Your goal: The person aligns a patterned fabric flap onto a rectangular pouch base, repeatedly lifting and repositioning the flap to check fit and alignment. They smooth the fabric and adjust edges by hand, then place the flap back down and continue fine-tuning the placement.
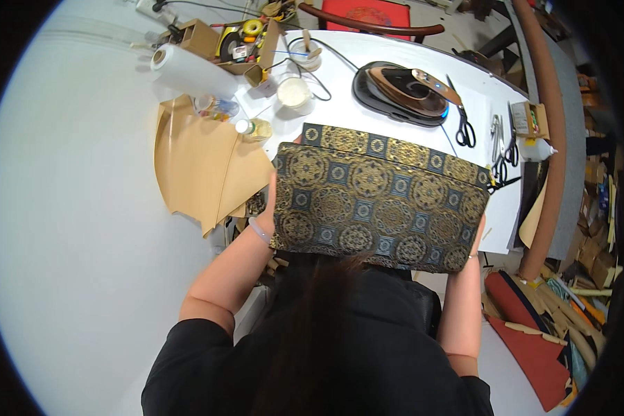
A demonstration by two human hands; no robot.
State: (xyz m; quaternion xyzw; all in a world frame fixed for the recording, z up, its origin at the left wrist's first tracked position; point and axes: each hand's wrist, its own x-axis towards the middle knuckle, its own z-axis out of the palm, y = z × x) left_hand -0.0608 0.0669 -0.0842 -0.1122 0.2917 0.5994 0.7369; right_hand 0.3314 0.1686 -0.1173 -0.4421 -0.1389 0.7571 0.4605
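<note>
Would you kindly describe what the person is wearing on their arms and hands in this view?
Both forearms are bare, with short black sleeves ending above the elbows. The left hand has a thin, pale bracelet at the wrist. The right hand is mostly hidden behind the patterned fabric; something thin shows near its wrist, but it is too small to identify. No gloves are visible.

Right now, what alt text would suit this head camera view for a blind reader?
A person holds a dark brocade-covered box with gold medallions, left hand and right hand gripping its sides above a white table. Behind lie an iron, scissors and tan card sheets.
</note>
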